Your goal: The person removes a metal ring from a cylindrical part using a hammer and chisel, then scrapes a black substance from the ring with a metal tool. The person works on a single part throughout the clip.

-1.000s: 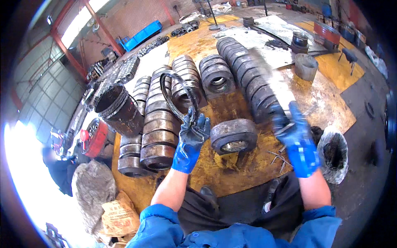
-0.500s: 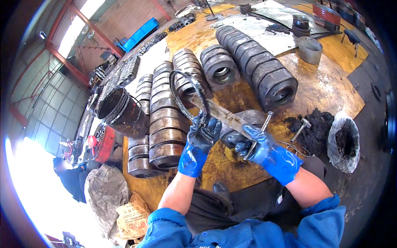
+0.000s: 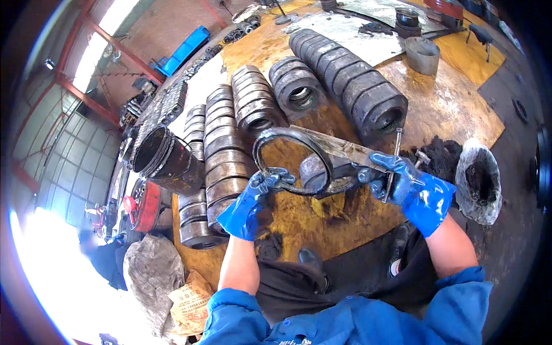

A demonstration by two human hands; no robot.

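My left hand, in a blue rubber glove with blackened fingers, is closed on the lower left rim of a thin black ring. The ring is tilted up in front of me. In my right hand, gloved the same way, I grip a flat metal blade with a metal rod standing crosswise at its near end. The blade points left, its far end close to the ring's top rim; whether they touch I cannot tell. Behind the ring lies a dark thick-walled cylinder, partly hidden.
Rows of thick metal rings lie beyond my hands, with a darker row farther right. A black bucket stands at left. On the right are a black fibrous heap, a clear plastic bag and a metal can.
The black ring has come down and tilted to face me more, my left hand lowering with it. My right hand has moved right with the blade and rod.
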